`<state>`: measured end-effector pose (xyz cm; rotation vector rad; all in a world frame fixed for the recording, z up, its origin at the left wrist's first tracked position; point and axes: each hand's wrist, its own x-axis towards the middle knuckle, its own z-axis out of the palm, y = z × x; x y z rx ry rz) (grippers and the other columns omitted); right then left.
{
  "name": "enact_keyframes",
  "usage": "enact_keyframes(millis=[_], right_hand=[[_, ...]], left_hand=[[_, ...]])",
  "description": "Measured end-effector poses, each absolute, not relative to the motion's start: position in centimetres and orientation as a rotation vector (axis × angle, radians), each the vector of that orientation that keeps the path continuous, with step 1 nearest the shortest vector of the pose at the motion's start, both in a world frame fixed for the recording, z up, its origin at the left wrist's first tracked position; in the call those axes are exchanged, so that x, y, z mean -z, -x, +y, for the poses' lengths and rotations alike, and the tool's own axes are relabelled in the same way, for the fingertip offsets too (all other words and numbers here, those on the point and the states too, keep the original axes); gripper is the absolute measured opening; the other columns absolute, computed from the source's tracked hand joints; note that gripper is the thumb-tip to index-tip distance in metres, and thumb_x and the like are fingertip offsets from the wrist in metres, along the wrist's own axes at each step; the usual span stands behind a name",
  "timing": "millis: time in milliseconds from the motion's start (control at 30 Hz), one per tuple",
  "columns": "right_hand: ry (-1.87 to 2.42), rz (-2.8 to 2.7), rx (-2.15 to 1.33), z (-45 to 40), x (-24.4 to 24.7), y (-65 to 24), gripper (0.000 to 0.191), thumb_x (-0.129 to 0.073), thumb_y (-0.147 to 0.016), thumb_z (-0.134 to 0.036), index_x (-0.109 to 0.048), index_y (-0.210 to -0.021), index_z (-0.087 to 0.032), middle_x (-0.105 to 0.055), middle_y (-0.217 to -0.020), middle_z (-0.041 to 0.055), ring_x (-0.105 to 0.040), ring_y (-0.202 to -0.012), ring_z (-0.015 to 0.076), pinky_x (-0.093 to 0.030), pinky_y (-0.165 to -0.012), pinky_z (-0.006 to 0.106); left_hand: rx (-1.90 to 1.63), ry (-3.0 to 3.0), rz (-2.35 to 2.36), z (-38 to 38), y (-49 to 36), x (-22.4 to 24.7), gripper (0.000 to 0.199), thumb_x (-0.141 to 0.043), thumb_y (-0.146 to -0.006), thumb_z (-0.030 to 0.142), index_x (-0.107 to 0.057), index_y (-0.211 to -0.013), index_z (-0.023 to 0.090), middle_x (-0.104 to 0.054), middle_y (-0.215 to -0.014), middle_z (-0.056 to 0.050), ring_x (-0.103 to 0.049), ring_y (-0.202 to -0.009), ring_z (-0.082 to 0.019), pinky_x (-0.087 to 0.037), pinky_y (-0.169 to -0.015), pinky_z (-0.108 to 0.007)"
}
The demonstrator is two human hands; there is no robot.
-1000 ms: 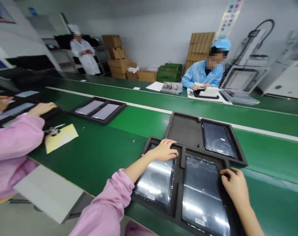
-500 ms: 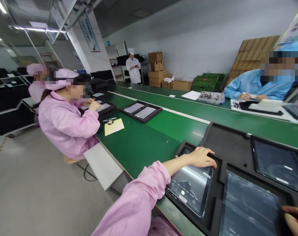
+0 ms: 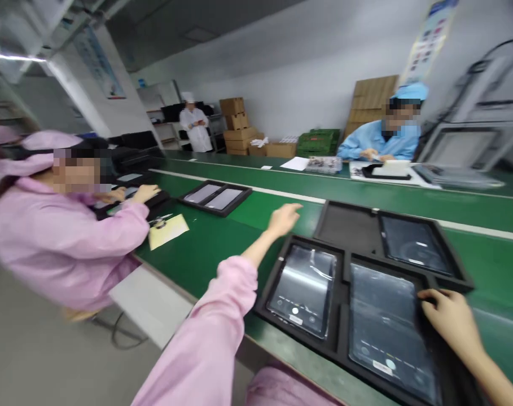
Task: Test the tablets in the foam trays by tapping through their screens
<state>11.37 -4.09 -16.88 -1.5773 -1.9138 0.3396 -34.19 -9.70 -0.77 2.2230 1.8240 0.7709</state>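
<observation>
No wording could be read. Reddish and dark characters ran down the tall, yellow-edged white banner [image 3: 429,48], too blurred to decipher. The small white rectangular labels [image 3: 383,367] on the black glossy-screened tablets [image 3: 385,310] and the pale-blue rectangular poster [image 3: 97,62] were equally illegible.

Pale wall [image 3: 273,84] behind stacked cardboard boxes [image 3: 239,137], grey floor [image 3: 40,344], white pillar [image 3: 82,84], bright strip light [image 3: 14,57] at upper left.
</observation>
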Motion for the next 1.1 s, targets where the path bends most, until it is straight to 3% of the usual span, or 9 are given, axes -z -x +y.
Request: enact_keyframes(millis=[133, 267, 367, 467, 633, 800, 933, 1000, 1100], right_hand=[[1.564, -1.955, -0.257, -5.2, 15.2, -9.9, 0.026, -0.05, -0.071, -0.017, -0.074, -0.08, -0.018, -0.062, -0.101, 0.0176, -0.063, -0.112, 0.0345, -0.051, -0.102, 0.048], [1.528, -1.952, -0.24, -5.6, 15.0, -9.3, 0.033, -0.048, -0.075, -0.009, -0.077, -0.091, -0.015, -0.06, -0.117, 0.0172, -0.062, -0.115, 0.03, -0.05, -0.105, 0.045], [1.554, -1.915, -0.234, -6.8, 15.5, -10.1, 0.037, -0.048, -0.074, -0.008, -0.076, -0.096, -0.019, -0.061, -0.118, 0.0138, -0.061, -0.116, 0.0269, -0.049, -0.107, 0.042], [1.456, -1.89, -0.287, -9.0, 16.3, -12.7, 0.039, -0.045, -0.074, -0.013, -0.073, -0.101, -0.021, -0.063, -0.118, 0.0117, -0.061, -0.119, 0.0258, -0.05, -0.107, 0.041], [1.474, -1.813, -0.352, -11.6, 16.5, -20.9, 0.044, -0.044, -0.07, -0.025, -0.066, -0.108, -0.022, -0.069, -0.111, 0.009, -0.066, -0.109, 0.025, -0.054, -0.1, 0.04], [1.834, -1.616, -0.179, -8.8, 10.6, -31.6, 0.043, -0.048, -0.064, -0.03, -0.061, -0.104, -0.02, -0.071, -0.097, 0.0104, -0.068, -0.09, 0.0259, -0.057, -0.087, 0.041], [1.911, -1.423, 0.138, -8.2, 5.9, -33.8, 0.041, -0.053, -0.077, -0.037, -0.059, -0.11, -0.013, -0.065, -0.108, 0.0227, -0.061, -0.104, 0.0362, -0.048, -0.099, 0.057], [1.771, -1.536, 0.266, -10.8, 5.7, -30.4, 0.035, -0.053, -0.087, -0.042, -0.06, -0.109, -0.016, -0.065, -0.104, 0.0189, -0.061, -0.101, 0.034, -0.049, -0.095, 0.052], [1.509, -2.042, 0.046, -16.4, 8.3, -20.8, 0.019, -0.049, -0.1, -0.037, -0.062, -0.099, -0.023, -0.064, -0.096, 0.0085, -0.063, -0.09, 0.0244, -0.051, -0.081, 0.035]], left_hand=[[-1.219, -1.837, 2.059, -12.0, 36.5, 0.4, 0.05, -0.051, -0.103, 0.054, -0.055, -0.136, 0.016, -0.058, -0.138, -0.015, -0.058, -0.125, -0.029, -0.046, -0.109, -0.057], [-1.325, -1.487, 2.088, -16.3, 36.0, 7.1, 0.074, -0.022, -0.098, 0.072, -0.058, -0.129, 0.015, -0.062, -0.129, -0.021, -0.059, -0.124, -0.035, -0.045, -0.108, -0.063], [-1.277, -1.301, 1.967, -20.5, 34.7, 12.5, 0.085, -0.025, -0.087, 0.084, -0.061, -0.127, 0.018, -0.063, -0.133, -0.018, -0.059, -0.128, -0.034, -0.044, -0.115, -0.055], [-1.292, -1.177, 1.946, -24.0, 33.5, 16.0, 0.08, -0.037, -0.085, 0.083, -0.057, -0.134, 0.023, -0.055, -0.148, -0.013, -0.045, -0.144, -0.033, -0.031, -0.125, -0.052], [-1.112, -1.353, 1.929, -24.2, 27.6, 18.9, 0.067, -0.03, -0.099, 0.067, -0.041, -0.151, 0.026, -0.048, -0.152, -0.013, -0.039, -0.147, -0.034, -0.02, -0.126, -0.063], [-0.678, -1.737, 1.371, -16.9, 17.3, 14.8, 0.08, -0.042, -0.094, 0.065, -0.032, -0.156, 0.015, -0.038, -0.157, -0.022, -0.032, -0.151, -0.037, -0.024, -0.124, -0.063], [-0.738, -1.774, 1.186, -13.0, 14.2, 7.2, 0.069, -0.044, -0.098, 0.053, -0.033, -0.157, 0.018, -0.037, -0.157, -0.019, -0.046, -0.143, -0.03, -0.033, -0.123, -0.052], [-0.905, -1.813, 1.111, -14.0, 14.9, 2.9, 0.058, -0.046, -0.101, 0.05, -0.043, -0.152, 0.023, -0.049, -0.15, -0.015, -0.052, -0.136, -0.027, -0.04, -0.12, -0.047], [-1.074, -1.878, 0.932, -17.5, 16.9, -3.2, 0.035, -0.045, -0.105, 0.047, -0.068, -0.123, 0.026, -0.069, -0.123, -0.009, -0.065, -0.117, -0.024, -0.053, -0.103, -0.037]])
